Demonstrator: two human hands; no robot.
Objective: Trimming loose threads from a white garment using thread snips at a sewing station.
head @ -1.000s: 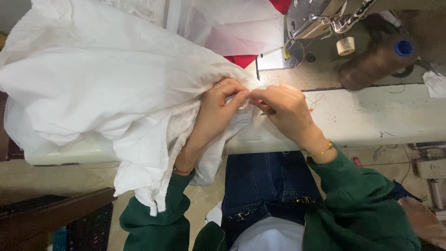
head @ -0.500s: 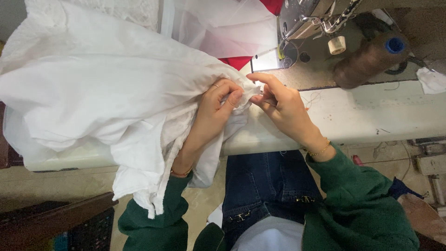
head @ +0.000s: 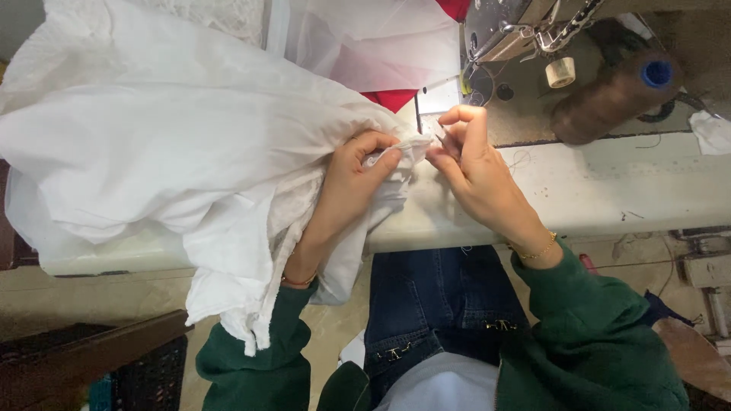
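Your left hand [head: 352,176] is clamped on a bunched edge of the big white fabric [head: 167,144] heaped over the table [head: 609,190], keeping it taut. Your right hand [head: 476,171] pinches something thin at that edge (perhaps a thread or small tool), close beside the sewing machine [head: 518,30].

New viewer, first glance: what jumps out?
A big heap of white cloth fills the left of the table. At its edge the left hand pinches a corner while the right hand works at it with the fingertips. Behind them, top right, sits a sewing machine beside a brown thread cone.
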